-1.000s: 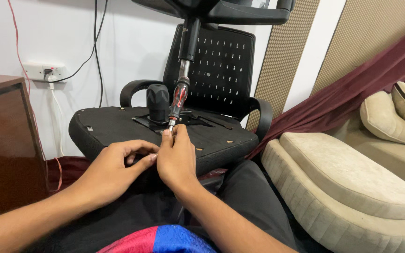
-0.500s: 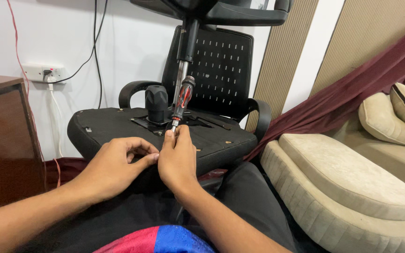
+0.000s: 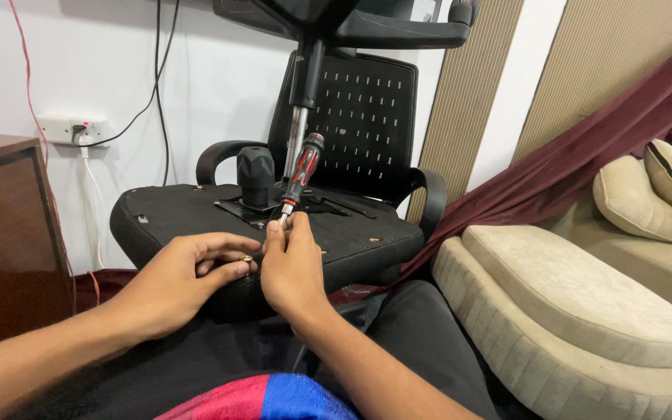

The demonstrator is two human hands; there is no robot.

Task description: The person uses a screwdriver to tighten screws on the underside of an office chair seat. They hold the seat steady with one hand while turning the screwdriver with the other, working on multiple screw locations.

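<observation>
Two hands (image 3: 243,272) on upturned chair seat (image 3: 157,218), right pinching screwdriver (image 3: 299,175), left a screw (image 3: 248,259).

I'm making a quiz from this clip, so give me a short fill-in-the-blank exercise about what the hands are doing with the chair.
1. The right hand holds a red and black ____ by its shaft.
2. The left hand pinches a small ____ between thumb and finger.
3. Both hands rest on the underside of the upturned office chair seat, whose colour is ____.
4. Right of the chair stands a ____ sofa.

Missing words: screwdriver; screw; black; beige
</observation>
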